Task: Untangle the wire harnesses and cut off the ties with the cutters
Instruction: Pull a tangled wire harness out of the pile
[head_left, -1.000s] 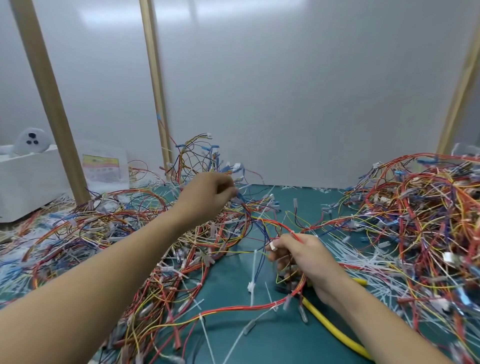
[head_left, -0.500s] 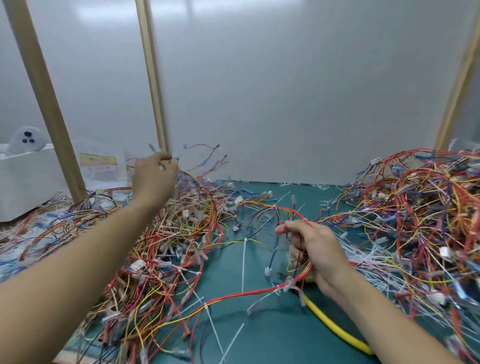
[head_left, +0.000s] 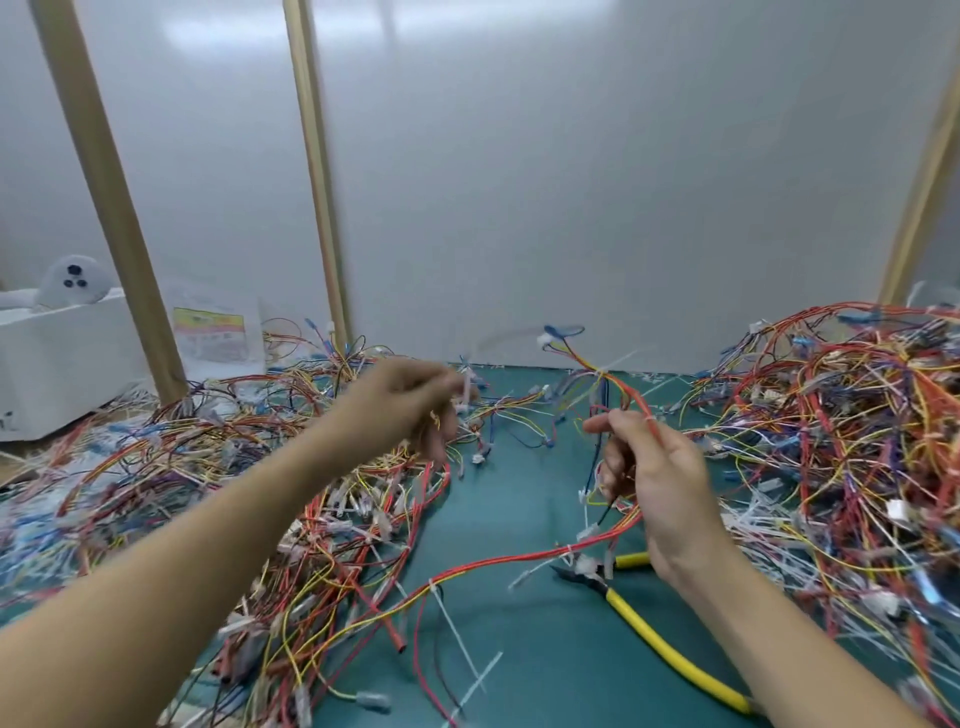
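My right hand (head_left: 657, 467) pinches a red and yellow wire harness (head_left: 524, 555) that rises past its fingers to a white connector and trails down leftward across the green mat (head_left: 524, 649). White ties (head_left: 457, 634) hang from this harness. My left hand (head_left: 410, 402) is blurred, raised above the left wire pile (head_left: 234, 467); its fingers are curled near a white connector, and what they hold is unclear. The yellow-handled cutters (head_left: 649, 629) lie on the mat under my right wrist, jaws pointing left.
A big tangle of red, yellow and blue wires (head_left: 841, 441) fills the right side. Cut white ties litter the mat. A white box (head_left: 57, 364) stands at the far left. Wooden posts (head_left: 104, 171) rise in front of a grey wall.
My left hand swung from the far left back toward the centre. My right hand lifted the harness higher, uncovering the cutters' jaws on the mat.
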